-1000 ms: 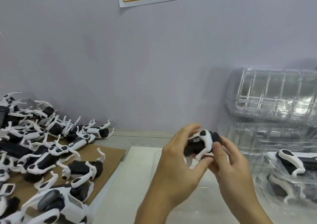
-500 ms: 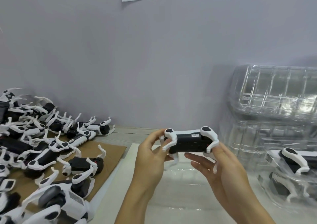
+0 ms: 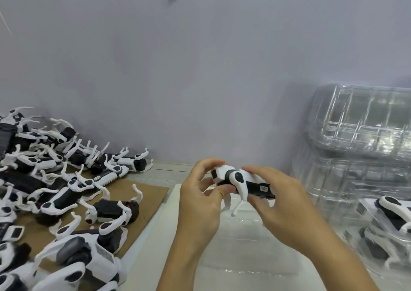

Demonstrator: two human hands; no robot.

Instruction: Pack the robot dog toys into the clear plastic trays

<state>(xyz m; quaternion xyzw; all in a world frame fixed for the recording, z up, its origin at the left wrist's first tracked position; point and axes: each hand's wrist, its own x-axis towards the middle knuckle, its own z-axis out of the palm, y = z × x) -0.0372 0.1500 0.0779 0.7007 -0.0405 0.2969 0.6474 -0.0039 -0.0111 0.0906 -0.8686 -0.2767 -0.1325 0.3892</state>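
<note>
I hold one black and white robot dog toy in the air with both hands, its white legs hanging down. My left hand grips its white head end between fingers and thumb. My right hand curls over its black body from the right. Below the toy a clear plastic tray lies on the white table. A packed robot dog lies in a clear tray at the right.
A heap of loose robot dogs covers a brown cardboard sheet at the left. A tall stack of clear trays stands at the back right against the lilac wall.
I have turned the toy in my hands: its legs pointed up and sideways before and now hang down. My right hand moved from under the toy to over its body.
</note>
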